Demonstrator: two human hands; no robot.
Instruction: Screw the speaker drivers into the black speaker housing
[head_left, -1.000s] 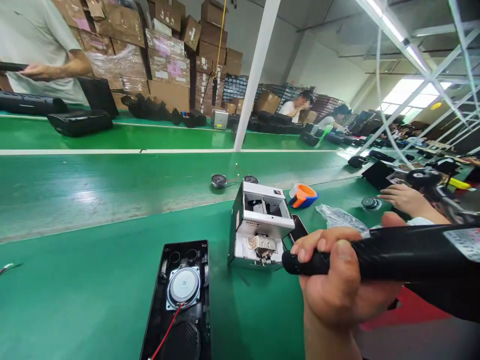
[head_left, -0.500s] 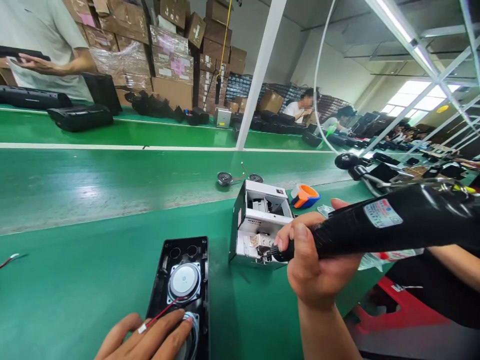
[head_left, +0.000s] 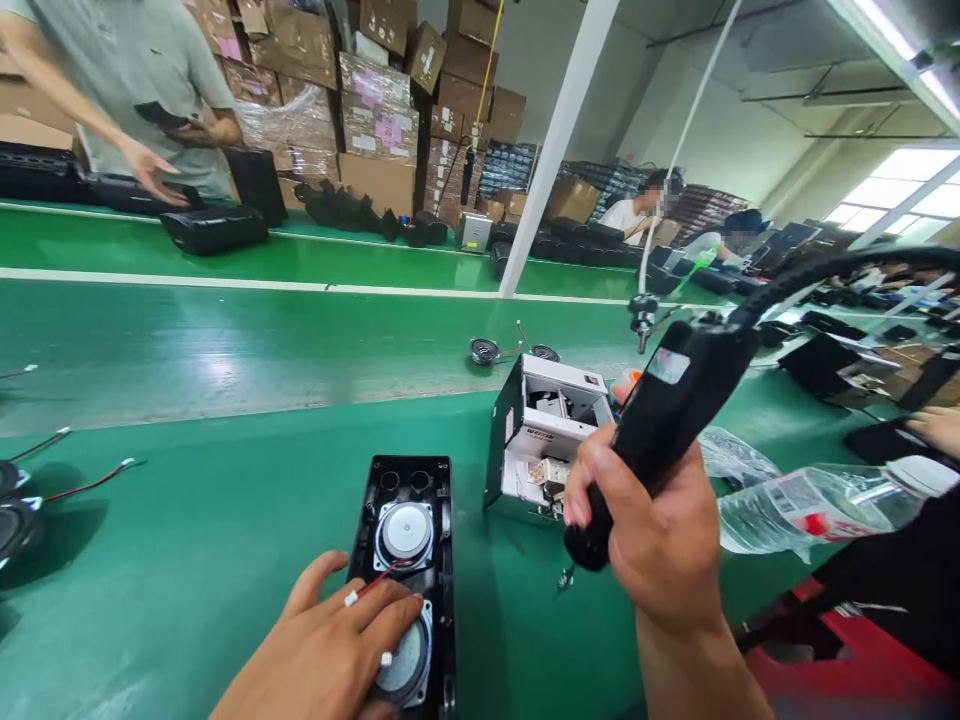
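The right hand (head_left: pixel 660 540) has its fingers closed around a black electric screwdriver (head_left: pixel 660 420), held tilted with its tip pointing down and left, above the tabletop (head_left: pixel 187 520) between the speaker case and the white box. The left hand (head_left: pixel 330 650) lies flat and open on the near end of the black speaker case (head_left: pixel 409 560), fingers spread over the lower speaker cone (head_left: pixel 409 660) and touching the red wire (head_left: pixel 375 583) with its white plug. The case lies open side up, near the middle of the scene, with a second cone (head_left: pixel 405 530) further in. To do this well, the left hand should press the case down so it cannot slide, keep the wire clear of the screw holes, and the driver should come in upright over the hole rather than at its present slant. Just right of the case stands the white box (head_left: pixel 547 430), a screw feeder by the look of it, close enough to crowd the driver's path. A clear plastic bottle (head_left: pixel 810 505) lies to the right, and two loose small speakers (head_left: pixel 485 351) sit further off. The driver's cable (head_left: pixel 825 270) arcs overhead to the right. A person (head_left: pixel 135 90) works at the far left.
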